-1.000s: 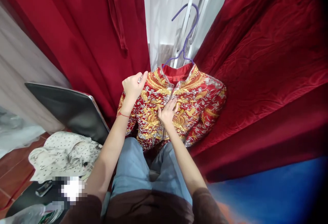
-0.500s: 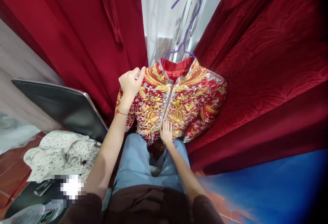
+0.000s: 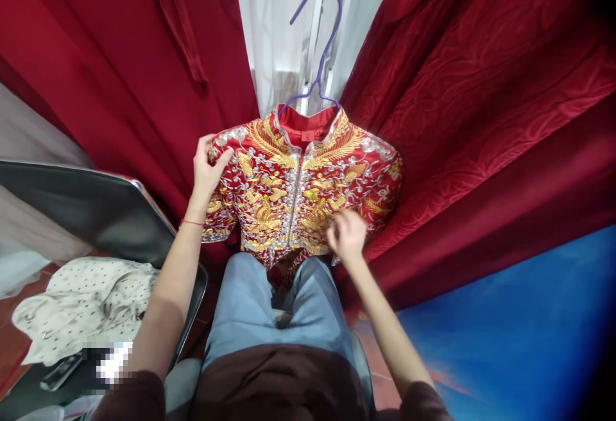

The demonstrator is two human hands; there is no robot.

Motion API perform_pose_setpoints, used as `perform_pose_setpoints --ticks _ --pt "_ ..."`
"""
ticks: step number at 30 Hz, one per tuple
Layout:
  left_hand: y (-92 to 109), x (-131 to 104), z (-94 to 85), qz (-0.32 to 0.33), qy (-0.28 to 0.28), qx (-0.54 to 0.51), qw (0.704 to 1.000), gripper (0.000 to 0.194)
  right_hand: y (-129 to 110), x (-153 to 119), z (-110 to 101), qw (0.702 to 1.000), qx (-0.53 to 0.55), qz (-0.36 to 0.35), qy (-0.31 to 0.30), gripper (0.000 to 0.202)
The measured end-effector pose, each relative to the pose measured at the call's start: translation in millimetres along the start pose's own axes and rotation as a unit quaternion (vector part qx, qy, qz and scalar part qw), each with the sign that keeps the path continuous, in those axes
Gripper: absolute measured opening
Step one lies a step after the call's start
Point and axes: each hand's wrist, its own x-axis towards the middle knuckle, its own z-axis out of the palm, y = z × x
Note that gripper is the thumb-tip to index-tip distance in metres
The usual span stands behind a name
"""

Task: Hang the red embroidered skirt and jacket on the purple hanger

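Note:
A red jacket [image 3: 269, 209] with gold and silver embroidery and a stand collar hangs upright in front of my knees. A purple hanger [image 3: 323, 61] runs into its collar, and its front edges meet down the middle. My left hand [image 3: 209, 167] grips the jacket's shoulder on the left side, thumb on the front and fingers around the outer edge. Over the lower front on the right side is my right hand [image 3: 350, 235], slightly blurred, its fingers loosely bent and apart with nothing visible between them.
Red curtains [image 3: 192, 17] hang on both sides, with white bars [image 3: 315, 17] between them. At left stands a black chair [image 3: 91, 209] with a white dotted cloth [image 3: 91, 305] on its seat. A blue surface [image 3: 520, 331] lies at lower right.
My right hand has left the middle of the jacket front and moved right, its fingers now bent. My left hand stays at the shoulder, its grip loosened. The view has shifted right.

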Motion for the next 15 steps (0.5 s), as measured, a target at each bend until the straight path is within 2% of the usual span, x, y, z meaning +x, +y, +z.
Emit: perform_pose_setpoints --ticks 2,5,7,9,11,13,15 --pt "-30 -28 -5.3 -0.101 -0.045 -0.061 0.992 0.061 22 27 -25 0.991 -0.001 0.102 0.091 0.059" --pt "-69 -82 -14.2 -0.271 -0.105 -0.062 0.955 0.066 41 50 -46 0.977 -0.016 0.186 0.107 0.086" --pt "-81 -119 -23.9 -0.338 -0.134 0.005 0.932 0.063 48 54 -53 0.964 0.008 0.247 0.094 0.099" --pt "-79 -149 -36.7 -0.339 -0.152 0.092 0.924 0.057 52 55 -60 0.940 0.109 0.315 0.065 0.103" --pt "-63 -168 -50.4 -0.315 -0.164 0.173 0.919 0.055 58 54 -70 0.900 0.243 0.361 -0.003 0.089" --pt "-39 -175 -62.8 -0.308 -0.182 0.242 0.902 0.056 63 50 -83 0.860 0.341 0.373 -0.073 0.066" --pt "-13 -172 -74.0 -0.317 -0.194 0.296 0.880 0.056 66 41 -98 0.839 0.400 0.355 -0.100 0.054"
